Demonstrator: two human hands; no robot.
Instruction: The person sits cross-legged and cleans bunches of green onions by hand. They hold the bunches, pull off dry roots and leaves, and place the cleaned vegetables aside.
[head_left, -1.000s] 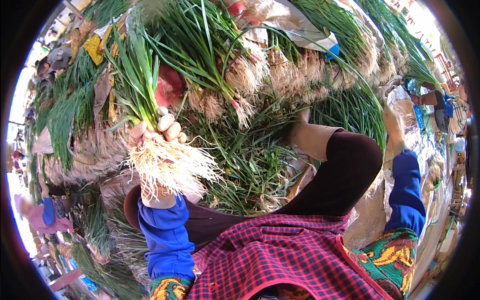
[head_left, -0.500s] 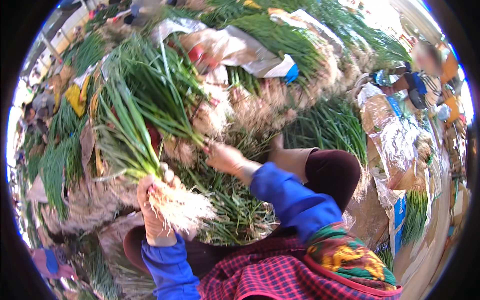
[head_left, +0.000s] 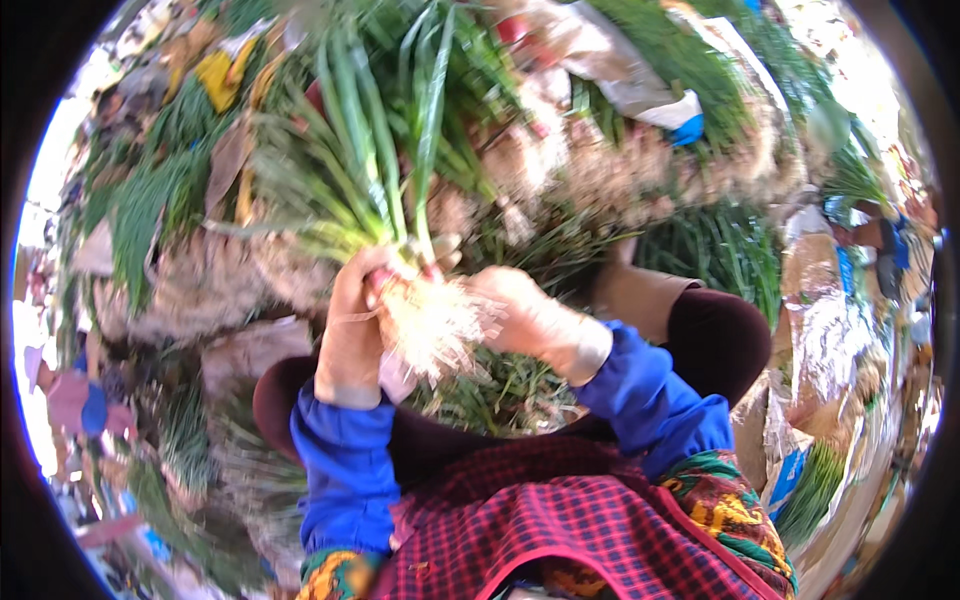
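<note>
A bunch of spring onions point(head_left: 375, 170) stands upright in my left hand point(head_left: 350, 320), green leaves pointing away from me. My left fingers wrap round the stems just above the pale bulbs. Below them hang the whitish, stringy roots point(head_left: 430, 325). My right hand point(head_left: 530, 315) is at the right side of these roots, its fingers curled in against them; the fingertips are hidden behind the strands. At the right edge of the bunch, one stem point(head_left: 424, 215) stands a little apart from the others. Cut or loose green leaves point(head_left: 500, 390) lie between my legs, under both hands.
Heaps of spring onions point(head_left: 680, 75) with roots toward me lie ahead, partly under a pale plastic sheet point(head_left: 610, 70). More greens point(head_left: 165, 200) are piled at the left. My bent right knee point(head_left: 720, 350) stands beside a leafy pile point(head_left: 715, 245). Cardboard and clear wrapping point(head_left: 820, 290) lie at right.
My right hand has left the pile ahead and come to the roots of the held bunch. An extra stem now shows at that bunch's right edge. The view has shifted left and downward.
</note>
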